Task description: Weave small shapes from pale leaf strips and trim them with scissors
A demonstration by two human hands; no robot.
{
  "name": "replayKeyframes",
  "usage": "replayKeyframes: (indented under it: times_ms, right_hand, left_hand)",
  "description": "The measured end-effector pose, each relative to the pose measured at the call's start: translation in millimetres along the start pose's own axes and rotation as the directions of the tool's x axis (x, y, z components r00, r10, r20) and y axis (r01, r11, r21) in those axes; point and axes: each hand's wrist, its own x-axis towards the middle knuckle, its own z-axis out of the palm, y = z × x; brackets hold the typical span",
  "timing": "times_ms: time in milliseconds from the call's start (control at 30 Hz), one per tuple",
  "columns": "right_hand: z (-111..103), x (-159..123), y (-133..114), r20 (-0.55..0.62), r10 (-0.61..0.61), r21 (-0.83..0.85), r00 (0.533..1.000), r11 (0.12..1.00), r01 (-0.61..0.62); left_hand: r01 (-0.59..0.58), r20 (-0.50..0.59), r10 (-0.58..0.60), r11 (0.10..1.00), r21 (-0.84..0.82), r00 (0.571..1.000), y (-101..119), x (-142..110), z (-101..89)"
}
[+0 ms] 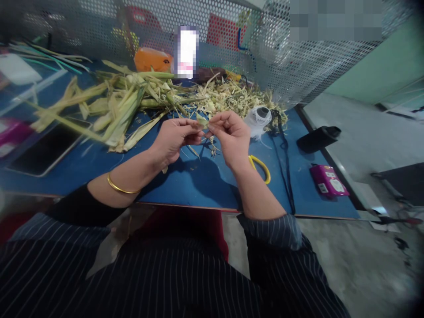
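Observation:
Over the front of the blue table, my left hand (176, 138) and my right hand (231, 137) meet fingertip to fingertip. Both pinch one small, pale green-yellow piece of husk (202, 120), folded or bunched between the thumbs and forefingers. Thin frayed strands (212, 147) hang below it. Behind my left hand lies a heap of long pale husk leaves (124, 104). A pile of small twisted husk pieces (228, 96) is beyond my right hand. Close to my right wrist rests a yellow loop handle (261, 168), the rest of the tool being hidden by my arm.
A spool in white netting (260, 119) stands right of my hands, with black cord (285, 168) beside it. Further right are a black cylinder (318, 139) and a purple packet (329, 181). A dark phone (49, 145) lies left. Perforated metal mesh (281, 66) borders the back.

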Motion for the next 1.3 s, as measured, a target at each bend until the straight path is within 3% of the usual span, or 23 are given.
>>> replayKeyframes:
  times_ms: [167, 300, 433, 533, 667, 800, 967, 1300]
  right_hand:
    - [-0.9, -3.3, -6.3, 0.037, -0.138, -0.241, 0.99, 0.96, 0.143]
    - [-0.6, -4.8, -8.3, 0.024, -0.166, -0.328, 0.986, 0.93, 0.165]
    - [0.0, -4.8, -9.2, 0.002, -0.144, -0.32, 0.99, 0.937, 0.137]
    - [-0.5, -4.1, -8.0, -0.01, -0.12, -0.27, 0.993, 0.956, 0.113]
    - [-2.1, -2.6, -2.6, -0.031, -0.039, -0.192, 0.999, 0.981, 0.032]
    - [-2.2, -0.9, 0.3, -0.067, 0.039, -0.128, 0.997, 0.991, -0.047]
    - [-2.3, 0.4, 2.2, -0.078, 0.042, -0.062, 0.996, 0.997, -0.047]
    - [-2.0, -0.1, 4.1, -0.03, 0.023, -0.101, 0.999, 0.995, -0.026]
  left_hand:
    - [0.114, 0.016, -0.113, 0.99, -0.087, 0.994, 6.0, -2.1, 0.2]
    - [0.126, 0.048, -0.123, 0.989, -0.08, 0.991, 7.1, -4.3, -0.5]
    - [0.033, 0.011, -0.033, 0.999, -0.012, 0.999, 4.1, -4.7, -0.2]
    - [-0.1, -0.019, 0.102, 0.992, 0.077, 0.995, 0.9, -4.2, 1.3]
    - [-0.292, -0.018, 0.304, 0.927, 0.237, 0.952, -2.1, -3.6, 3.5]
    - [-0.369, -0.001, 0.395, 0.86, 0.351, 0.919, -2.1, -4.7, 4.8]
    - [-0.313, -0.011, 0.339, 0.879, 0.359, 0.941, 1.2, -11.0, 8.1]
    - [-0.288, 0.041, 0.288, 0.917, 0.277, 0.957, 0.7, -7.3, 3.9]
